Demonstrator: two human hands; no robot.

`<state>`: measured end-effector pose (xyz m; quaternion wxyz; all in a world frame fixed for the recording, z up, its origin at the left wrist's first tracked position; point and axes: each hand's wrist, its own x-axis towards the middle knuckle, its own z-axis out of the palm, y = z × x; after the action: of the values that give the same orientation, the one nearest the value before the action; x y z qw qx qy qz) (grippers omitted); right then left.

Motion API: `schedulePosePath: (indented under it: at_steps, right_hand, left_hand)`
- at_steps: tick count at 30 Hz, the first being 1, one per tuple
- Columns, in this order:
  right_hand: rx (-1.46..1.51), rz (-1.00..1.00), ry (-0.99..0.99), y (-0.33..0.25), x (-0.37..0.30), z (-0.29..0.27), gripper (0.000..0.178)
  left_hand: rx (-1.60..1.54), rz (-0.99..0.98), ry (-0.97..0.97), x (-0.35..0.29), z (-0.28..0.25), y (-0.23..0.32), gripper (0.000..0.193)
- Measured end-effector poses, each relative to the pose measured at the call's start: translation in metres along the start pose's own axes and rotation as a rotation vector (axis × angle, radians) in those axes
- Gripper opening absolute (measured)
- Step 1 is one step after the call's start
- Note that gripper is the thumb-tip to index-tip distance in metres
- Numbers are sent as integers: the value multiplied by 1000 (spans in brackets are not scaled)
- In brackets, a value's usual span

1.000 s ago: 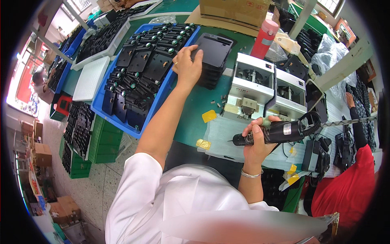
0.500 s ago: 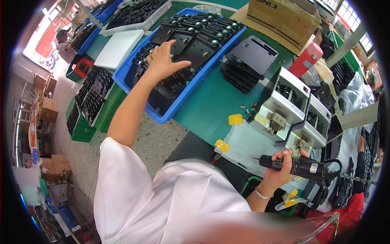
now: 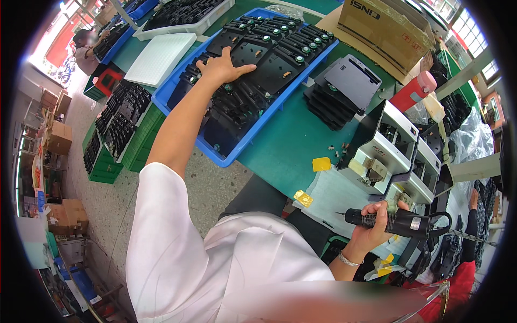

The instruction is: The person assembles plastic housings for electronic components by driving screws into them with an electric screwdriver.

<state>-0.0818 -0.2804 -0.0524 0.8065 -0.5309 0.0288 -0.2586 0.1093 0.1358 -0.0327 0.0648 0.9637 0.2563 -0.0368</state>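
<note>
My left hand (image 3: 221, 70) reaches over a blue tray (image 3: 222, 161) of flat black plastic panels (image 3: 269, 70) with small round greenish parts. Its thumb and forefinger are spread, the other fingers partly curled; whether they touch a panel I cannot tell. At the lower right, my right hand (image 3: 370, 231) is wrapped round a black electric screwdriver (image 3: 406, 222), whose thin bit points left. The tool hangs above a white sheet (image 3: 328, 194) on the table, in front of two silver box-shaped machines (image 3: 371, 167).
A stack of dark panels (image 3: 344, 89) stands right of the tray, near a red bottle (image 3: 412, 91) and a cardboard box (image 3: 385, 35). Small loose parts and yellow tape (image 3: 321, 164) lie by the machines. A person (image 3: 86, 51) works far left; another person's red sleeve (image 3: 447, 290) shows lower right.
My left hand has moved a little farther over the panels in the tray. The view has shifted slightly. My right hand keeps the screwdriver in nearly the same place.
</note>
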Motion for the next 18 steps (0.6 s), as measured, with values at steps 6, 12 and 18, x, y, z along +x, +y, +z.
schedulePosePath:
  at_steps: [6, 12, 18]
  right_hand:
    - [-10, 30, 55, -1, 0, 7, 47]
    - [-6, 22, 57, -9, 0, -2, 46]
    - [80, -8, 50, -16, 8, -14, 47]
  left_hand:
    - [-41, 9, 23, 0, 3, -3, 110]
    - [-114, 33, 283, -2, 14, -8, 102]
    - [-86, 38, 409, -6, 14, -11, 96]
